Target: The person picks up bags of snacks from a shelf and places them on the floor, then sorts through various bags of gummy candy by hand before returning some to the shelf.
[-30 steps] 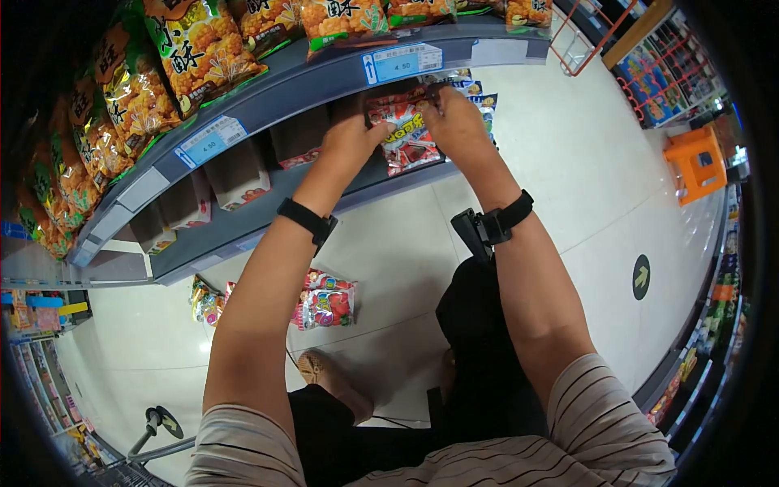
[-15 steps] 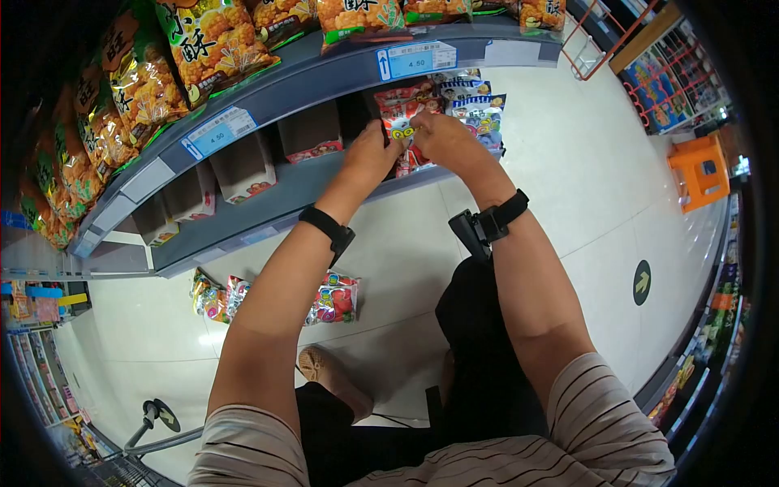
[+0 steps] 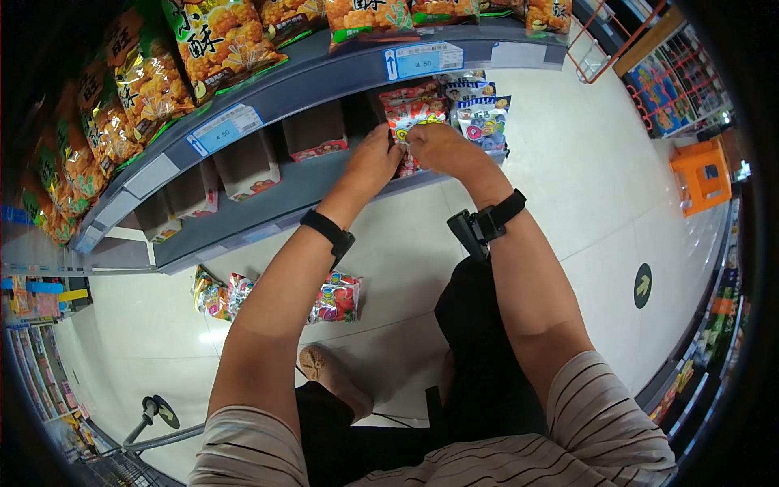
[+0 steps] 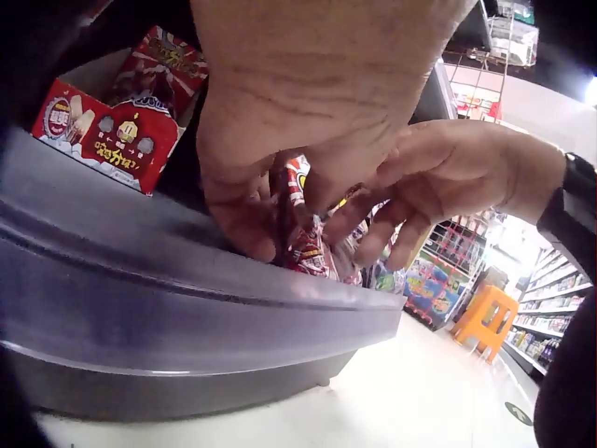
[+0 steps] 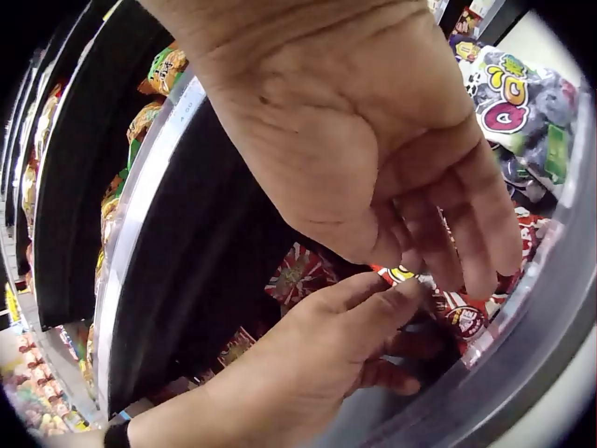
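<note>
On the lower shelf, a red candy bag stands upright among other red bags, just left of bags with blue-and-white tops. My left hand is at its left edge; in the left wrist view the thumb and fingers of this hand curl round the red wrapper. From the right, my right hand reaches over the bag's front. The right wrist view has this hand's fingers loosely bent against the red packaging. Both hands hide the bag's lower part.
An upper shelf edge with orange snack bags overhangs the hands. Open cardboard boxes line the lower shelf leftward. Candy bags lie on the floor by a shoe. An orange stool stands at right.
Both hands have drawn lower, the left also rightward, and the red bag now stands beside the blue-topped bags. Since half a second ago they have barely moved.
</note>
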A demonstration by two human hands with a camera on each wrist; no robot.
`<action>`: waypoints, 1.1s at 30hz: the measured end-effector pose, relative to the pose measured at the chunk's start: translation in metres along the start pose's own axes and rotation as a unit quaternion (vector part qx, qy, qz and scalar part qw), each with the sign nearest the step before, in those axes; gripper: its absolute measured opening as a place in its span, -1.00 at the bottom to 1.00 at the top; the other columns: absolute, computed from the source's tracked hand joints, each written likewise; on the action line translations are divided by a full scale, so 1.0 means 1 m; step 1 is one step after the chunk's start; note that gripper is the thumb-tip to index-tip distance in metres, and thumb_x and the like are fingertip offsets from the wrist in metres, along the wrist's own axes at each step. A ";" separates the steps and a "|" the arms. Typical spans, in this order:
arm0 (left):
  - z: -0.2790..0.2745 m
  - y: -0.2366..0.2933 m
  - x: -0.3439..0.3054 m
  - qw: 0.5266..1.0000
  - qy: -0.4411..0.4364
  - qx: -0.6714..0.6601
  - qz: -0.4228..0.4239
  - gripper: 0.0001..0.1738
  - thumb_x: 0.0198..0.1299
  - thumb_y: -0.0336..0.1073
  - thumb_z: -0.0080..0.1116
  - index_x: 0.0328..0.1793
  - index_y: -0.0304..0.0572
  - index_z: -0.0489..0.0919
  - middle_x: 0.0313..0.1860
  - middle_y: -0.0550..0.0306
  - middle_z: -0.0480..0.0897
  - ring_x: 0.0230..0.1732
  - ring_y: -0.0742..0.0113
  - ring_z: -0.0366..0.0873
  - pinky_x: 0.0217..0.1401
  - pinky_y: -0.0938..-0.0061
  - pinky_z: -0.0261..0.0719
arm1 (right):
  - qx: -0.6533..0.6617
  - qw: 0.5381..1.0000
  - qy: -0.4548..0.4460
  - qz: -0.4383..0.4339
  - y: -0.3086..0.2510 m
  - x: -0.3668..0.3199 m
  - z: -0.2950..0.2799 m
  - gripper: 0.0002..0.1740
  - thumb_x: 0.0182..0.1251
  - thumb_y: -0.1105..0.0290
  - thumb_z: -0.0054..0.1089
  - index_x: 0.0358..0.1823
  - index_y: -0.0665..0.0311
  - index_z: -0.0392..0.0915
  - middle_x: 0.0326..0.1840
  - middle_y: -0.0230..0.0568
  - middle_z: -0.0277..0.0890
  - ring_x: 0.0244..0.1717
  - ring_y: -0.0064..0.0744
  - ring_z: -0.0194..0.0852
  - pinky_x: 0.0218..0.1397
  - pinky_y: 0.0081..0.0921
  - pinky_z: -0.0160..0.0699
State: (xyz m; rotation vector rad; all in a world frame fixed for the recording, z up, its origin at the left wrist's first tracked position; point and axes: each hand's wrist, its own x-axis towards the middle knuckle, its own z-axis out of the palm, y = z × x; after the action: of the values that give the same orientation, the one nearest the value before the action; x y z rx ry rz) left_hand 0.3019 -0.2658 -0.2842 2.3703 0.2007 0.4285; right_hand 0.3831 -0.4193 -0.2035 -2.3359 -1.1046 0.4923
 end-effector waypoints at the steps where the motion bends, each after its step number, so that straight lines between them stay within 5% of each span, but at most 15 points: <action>1: -0.001 0.001 -0.001 1.000 0.006 -0.012 -0.014 -0.47 0.33 -0.30 0.22 0.36 -0.38 0.43 -0.03 -0.22 0.71 0.02 -0.07 0.69 0.09 0.21 0.61 | -0.007 1.000 -0.001 -0.012 -0.002 -0.001 -0.001 -0.69 0.39 0.25 0.02 -0.24 0.34 0.63 -0.21 0.24 0.63 -0.09 0.25 0.62 0.05 0.01 0.57; 7: -0.043 0.004 -0.003 0.999 0.010 -0.040 -0.025 -0.63 0.38 -0.31 0.19 0.23 -0.37 0.56 -0.16 -0.05 0.76 -0.22 0.16 0.74 -0.05 0.37 0.67 | 0.053 0.998 -0.011 -0.030 -0.022 0.004 0.003 -0.72 0.26 0.32 0.01 -0.28 0.36 0.64 -0.22 0.23 0.63 -0.07 0.24 0.62 0.03 -0.01 0.56; 11: -0.096 -0.011 -0.008 0.998 -0.049 -0.032 -0.032 -0.74 0.35 -0.18 0.12 -0.05 -0.20 0.66 -0.17 -0.20 0.71 -0.09 -0.24 0.67 -0.02 0.08 0.62 | 0.055 0.995 -0.026 -0.073 -0.059 0.007 0.018 -0.69 0.27 0.30 0.00 -0.23 0.37 0.66 -0.21 0.25 0.64 -0.13 0.28 0.62 -0.03 0.01 0.58; 12: -0.118 -0.006 -0.012 0.997 -0.075 0.018 0.001 -0.74 0.35 -0.20 0.11 -0.05 -0.22 0.65 -0.17 -0.24 0.70 -0.09 -0.28 0.65 -0.01 0.06 0.62 | 0.048 0.994 -0.050 -0.083 -0.067 0.016 0.022 -0.69 0.31 0.27 0.01 -0.19 0.35 0.65 -0.24 0.14 0.64 -0.16 0.09 0.64 -0.08 -0.10 0.59; 14: -0.149 -0.014 -0.023 0.991 -0.129 0.024 0.003 -0.72 0.37 -0.18 0.10 -0.04 -0.23 0.64 -0.21 -0.16 0.72 -0.18 -0.14 0.70 -0.08 0.14 0.65 | 0.040 0.988 -0.118 -0.096 -0.082 0.027 0.031 -0.69 0.40 0.21 0.04 -0.12 0.31 0.61 -0.30 -0.07 0.66 -0.21 -0.29 0.69 -0.19 -0.31 0.60; 16: -0.178 -0.004 -0.051 0.980 -0.189 0.005 -0.058 -0.72 0.47 -0.17 0.05 -0.07 -0.26 0.59 -0.38 0.11 0.65 -0.38 0.35 0.63 -0.26 0.38 0.60 | 0.097 0.976 -0.192 -0.044 -0.112 0.022 0.027 -0.65 0.46 0.19 0.02 0.01 0.29 0.60 -0.19 -0.17 0.67 -0.18 -0.39 0.70 -0.22 -0.39 0.64; 20: -0.196 -0.026 -0.131 0.909 -0.321 -0.052 -0.260 -0.65 0.40 -0.06 0.15 -0.06 -0.24 0.60 -0.35 0.11 0.64 -0.31 0.41 0.63 -0.22 0.39 0.61 | 0.178 0.962 -0.198 -0.052 -0.138 0.006 0.040 -0.60 0.50 0.19 -0.03 0.16 0.28 0.56 -0.04 -0.19 0.65 -0.14 -0.35 0.72 -0.17 -0.43 0.67; 22: -0.180 -0.053 -0.174 0.876 -0.401 -0.025 -0.266 -0.63 0.37 -0.03 0.16 -0.04 -0.22 0.60 -0.30 0.03 0.66 -0.25 0.26 0.66 -0.14 0.31 0.61 | 0.181 0.952 -0.238 -0.060 -0.133 0.005 0.063 -0.59 0.50 0.18 -0.03 0.19 0.28 0.55 0.00 -0.18 0.63 -0.12 -0.37 0.71 -0.14 -0.44 0.67; 24: -0.155 -0.088 -0.220 0.891 -0.413 0.067 -0.173 -0.59 0.37 0.00 0.15 0.01 -0.24 0.60 -0.20 -0.08 0.70 -0.15 0.07 0.68 -0.03 0.23 0.59 | 0.164 0.943 -0.288 -0.033 -0.123 0.003 0.084 -0.58 0.47 0.19 0.01 0.18 0.30 0.55 -0.01 -0.17 0.64 -0.09 -0.37 0.70 -0.11 -0.44 0.67; 33: -0.088 -0.131 -0.313 0.890 -0.341 0.064 -0.296 -0.36 0.26 0.06 0.25 0.23 -0.33 0.44 0.01 -0.31 0.65 0.07 -0.22 0.64 0.17 0.10 0.56 | 0.161 0.926 -0.342 0.023 -0.109 0.007 0.111 -0.56 0.40 0.22 0.08 0.17 0.35 0.56 -0.02 -0.16 0.64 -0.08 -0.36 0.70 -0.11 -0.40 0.68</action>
State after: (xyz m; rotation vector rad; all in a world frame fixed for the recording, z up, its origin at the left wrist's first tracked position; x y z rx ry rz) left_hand -0.0250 -0.1961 -0.3895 2.2789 0.6021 -0.7177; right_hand 0.2638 -0.3230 -0.2309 -1.9312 -1.1387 1.4651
